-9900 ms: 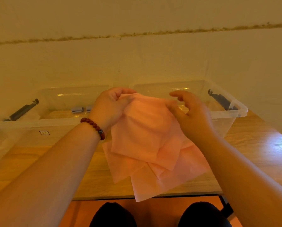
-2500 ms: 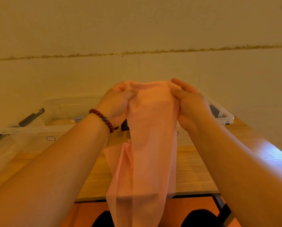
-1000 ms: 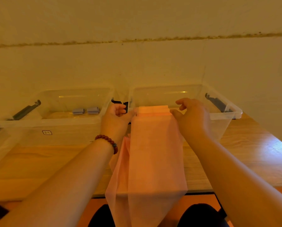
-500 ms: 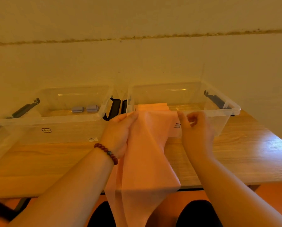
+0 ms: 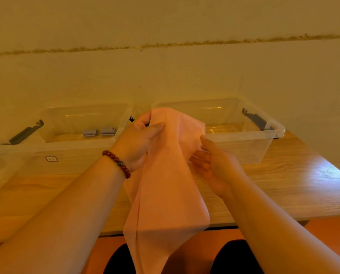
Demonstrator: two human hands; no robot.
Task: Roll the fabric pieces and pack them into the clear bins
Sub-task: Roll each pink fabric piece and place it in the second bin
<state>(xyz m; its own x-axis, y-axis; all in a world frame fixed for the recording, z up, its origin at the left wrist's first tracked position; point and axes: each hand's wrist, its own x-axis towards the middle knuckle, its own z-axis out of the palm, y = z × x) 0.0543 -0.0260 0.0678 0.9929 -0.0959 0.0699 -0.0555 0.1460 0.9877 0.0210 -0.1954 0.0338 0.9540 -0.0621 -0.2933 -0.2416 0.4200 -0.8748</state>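
Raised pink fabric (image 5: 165,184) off right clear bin (image 5: 244,136) rim, left hand (image 5: 137,143) gripping, right hand (image 5: 216,165) open against it; rolling still ahead

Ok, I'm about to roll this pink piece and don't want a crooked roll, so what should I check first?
1. Left hand grips the top of the pink fabric: ok.
2. Right hand has a firm hold on the fabric's side edge: cannot tell.
3. Fabric lies flat on the table: not ok, it hangs past the front edge.
4. Right clear bin is open on top: ok.
5. Left clear bin has room beside its two grey rolls: ok.
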